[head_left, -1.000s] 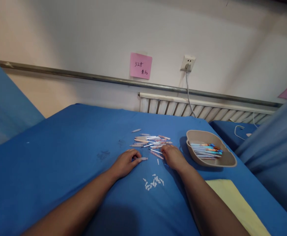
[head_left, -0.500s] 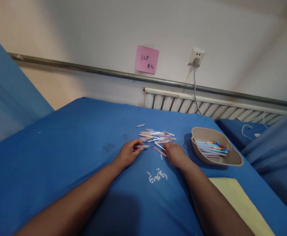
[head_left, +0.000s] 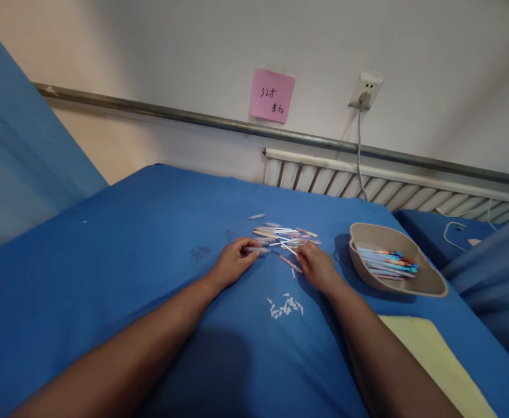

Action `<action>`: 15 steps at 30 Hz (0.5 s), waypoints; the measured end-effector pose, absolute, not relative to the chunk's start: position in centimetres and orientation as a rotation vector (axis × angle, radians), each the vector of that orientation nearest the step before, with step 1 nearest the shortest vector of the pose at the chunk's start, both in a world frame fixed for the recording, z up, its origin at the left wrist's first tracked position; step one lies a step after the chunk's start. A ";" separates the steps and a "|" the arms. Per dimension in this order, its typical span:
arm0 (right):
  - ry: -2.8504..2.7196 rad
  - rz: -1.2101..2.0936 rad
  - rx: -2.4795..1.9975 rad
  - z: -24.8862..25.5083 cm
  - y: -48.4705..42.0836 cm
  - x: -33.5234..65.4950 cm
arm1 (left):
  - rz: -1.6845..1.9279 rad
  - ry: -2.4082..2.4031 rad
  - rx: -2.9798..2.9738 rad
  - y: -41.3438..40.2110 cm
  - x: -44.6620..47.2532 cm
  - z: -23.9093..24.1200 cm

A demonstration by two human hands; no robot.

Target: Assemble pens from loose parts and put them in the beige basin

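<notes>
My left hand is closed on a pale, see-through pen barrel, which points to the right. In the fingertips of my right hand is one end of a thin white pen refill, slanting up to the left. Just behind both hands lies a loose pile of pen parts, with white refills and pale or patterned barrels. A pink patterned barrel rests on the cloth between the hands. Nearer to me are several small white cone-shaped tips in a cluster.
A beige basin with several coloured pens stands at the right. In front of it lies a yellow cloth. Blue cloth covers the table. Along the wall are a radiator, a rail and a plugged socket.
The view has shifted slightly, so things appear farther right. My right fingers have lifted the white refill's near end off the cloth. My left hand still holds the barrel.
</notes>
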State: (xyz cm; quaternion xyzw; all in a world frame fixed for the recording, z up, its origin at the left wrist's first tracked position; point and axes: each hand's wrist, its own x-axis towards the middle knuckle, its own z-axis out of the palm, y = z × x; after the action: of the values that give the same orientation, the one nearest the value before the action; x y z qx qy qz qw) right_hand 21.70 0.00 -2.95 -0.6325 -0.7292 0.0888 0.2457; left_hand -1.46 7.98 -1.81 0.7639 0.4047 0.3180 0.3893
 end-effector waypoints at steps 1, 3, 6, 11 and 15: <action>-1.990 0.242 -1.712 -3.0 0.0 21.7 | 0.798 1.027 1.943 8.0 -1.5 -1.8; -1.983 0.240 -1.692 -3.0 -0.1 21.7 | 0.777 1.025 1.956 8.0 -1.5 -1.9; -1.968 0.261 -1.690 -3.0 -0.1 21.6 | 0.747 1.015 1.988 8.1 -1.5 -2.2; -1.951 0.312 -1.669 -3.1 -0.1 21.6 | 0.747 1.019 2.022 8.1 -1.6 -2.4; -1.933 0.311 -1.661 -3.1 -0.1 21.7 | 0.730 1.036 2.004 8.0 -1.6 -2.2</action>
State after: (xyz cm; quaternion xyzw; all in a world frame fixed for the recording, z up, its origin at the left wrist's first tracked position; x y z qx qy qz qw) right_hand 21.72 -0.12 -3.15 -0.6204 -0.7220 0.1160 0.2833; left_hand -1.62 7.98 -2.17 0.7833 0.4050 0.2851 0.3756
